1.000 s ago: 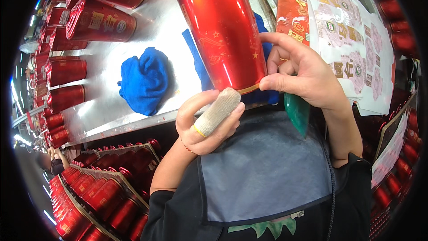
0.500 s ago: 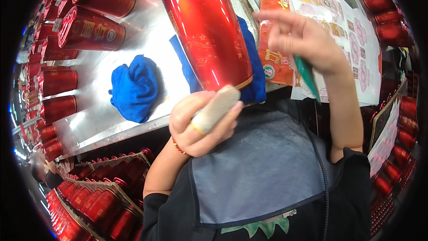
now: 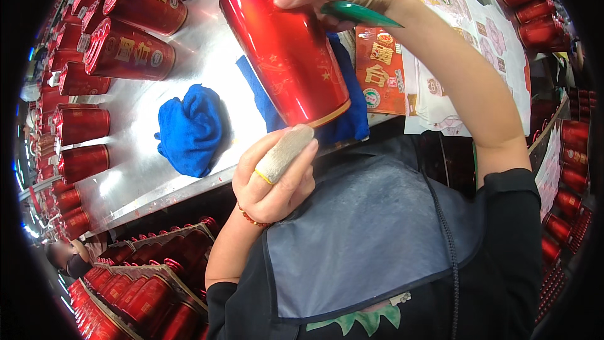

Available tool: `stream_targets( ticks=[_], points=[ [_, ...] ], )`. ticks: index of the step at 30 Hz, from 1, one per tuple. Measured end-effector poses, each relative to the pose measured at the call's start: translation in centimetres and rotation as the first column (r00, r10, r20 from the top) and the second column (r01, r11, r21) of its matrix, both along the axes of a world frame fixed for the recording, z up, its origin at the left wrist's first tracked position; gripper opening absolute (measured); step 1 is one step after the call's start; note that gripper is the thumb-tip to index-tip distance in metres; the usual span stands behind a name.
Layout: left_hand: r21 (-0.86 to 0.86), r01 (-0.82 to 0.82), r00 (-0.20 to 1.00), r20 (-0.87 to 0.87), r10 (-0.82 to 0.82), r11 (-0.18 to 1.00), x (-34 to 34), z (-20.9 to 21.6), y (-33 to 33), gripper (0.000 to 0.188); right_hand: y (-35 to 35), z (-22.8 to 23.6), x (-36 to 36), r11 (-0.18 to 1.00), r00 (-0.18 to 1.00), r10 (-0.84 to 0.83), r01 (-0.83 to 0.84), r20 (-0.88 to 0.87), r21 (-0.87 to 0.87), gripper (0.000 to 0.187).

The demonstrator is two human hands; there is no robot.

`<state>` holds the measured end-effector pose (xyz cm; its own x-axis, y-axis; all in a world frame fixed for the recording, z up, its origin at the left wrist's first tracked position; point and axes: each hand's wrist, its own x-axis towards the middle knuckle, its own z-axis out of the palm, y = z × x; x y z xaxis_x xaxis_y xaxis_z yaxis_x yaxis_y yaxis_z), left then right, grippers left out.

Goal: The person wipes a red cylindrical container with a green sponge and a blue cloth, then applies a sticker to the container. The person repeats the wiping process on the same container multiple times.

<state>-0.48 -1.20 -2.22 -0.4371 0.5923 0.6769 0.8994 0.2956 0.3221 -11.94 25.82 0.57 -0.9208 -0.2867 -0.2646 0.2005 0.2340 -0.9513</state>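
Note:
A glossy red bottle (image 3: 286, 56) with a gold base rim and faint gold stars lies tilted over a spread blue cloth (image 3: 348, 113), its base toward me. My right hand (image 3: 327, 0) grips its upper side, thumb across the front, other fingers mostly hidden behind. A green pointed tool (image 3: 362, 14) is tucked in that same hand, its tip toward my wrist. At the base is my left hand (image 3: 274, 179), fingers curled, fingertips against the rim. One of its fingers wears a pale fabric sleeve (image 3: 284, 154) with a yellow edge.
A crumpled blue cloth (image 3: 190, 131) lies on the metal table (image 3: 135, 179). Red bottles (image 3: 129, 49) stand in rows at the left; more fill racks (image 3: 141, 296) below. Printed sticker sheets (image 3: 440, 82) and a red printed card (image 3: 382, 69) lie at right. Another person (image 3: 69, 257) is at far left.
My right hand has swung left from over the sheets onto the bottle, carrying the green tool. My left hand stays at the base, slightly lower and further left. The bottle has shifted slightly left.

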Motion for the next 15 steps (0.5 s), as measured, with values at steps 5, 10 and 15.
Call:
stream_targets(
  ticks=[5,10,15],
  points=[
    [-0.026,0.005,0.999,-0.043,-0.006,1.0,-0.2,0.3,0.4,0.033,-3.4,5.3,0.8,0.856,0.989,-0.036,0.103,-0.14,0.507,0.08],
    [0.018,-0.007,1.0,0.02,0.007,1.0,0.0,0.5,0.4,0.033,0.7,-0.9,-0.1,1.0,0.998,0.026,-0.026,0.048,-0.008,0.086],
    [0.006,-0.007,1.0,0.025,0.007,1.0,0.0,0.7,0.5,0.036,0.2,-2.2,-0.8,1.0,0.998,0.022,-0.023,-0.06,-0.014,0.08]
  ],
)
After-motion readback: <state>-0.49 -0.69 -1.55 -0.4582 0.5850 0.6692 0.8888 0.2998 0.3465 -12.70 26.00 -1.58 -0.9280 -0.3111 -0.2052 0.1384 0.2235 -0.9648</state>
